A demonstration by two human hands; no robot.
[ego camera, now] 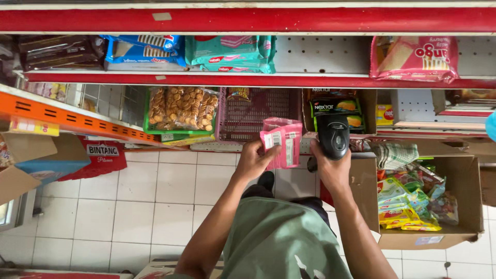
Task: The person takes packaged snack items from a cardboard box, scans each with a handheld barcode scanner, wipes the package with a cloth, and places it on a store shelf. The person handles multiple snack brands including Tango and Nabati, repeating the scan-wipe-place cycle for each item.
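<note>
Head view: the person is looking down at a shop shelf and at their own two hands. The left hand [253, 161] is holding a pink snack packet [281, 142]. The fingers are curling around the packet's left edge and gripping it, with the thumb lying on the front. The right hand [330, 170] is holding a black handheld scanner [333, 135]. Its fingers are wrapping closed around the scanner's handle. The scanner is sitting just to the right of the pink packet, very near it, and I cannot tell if they are touching.

Behind the pink packet, a pink plastic basket [243, 116] is resting on the shelf. To the left of the packet, a green basket [147, 121] is holding a clear bag of small round biscuits [182, 107]. Above the packet, a teal pack of wafers [230, 53] is lying on a red shelf [248, 20]. To the right of the packet and lower down, an open cardboard box [460, 206] is standing on the white tiled floor [134, 206], full of bright green and yellow snack bags [403, 206]. A checked cloth [393, 154] is lying at the top of that box.
</note>
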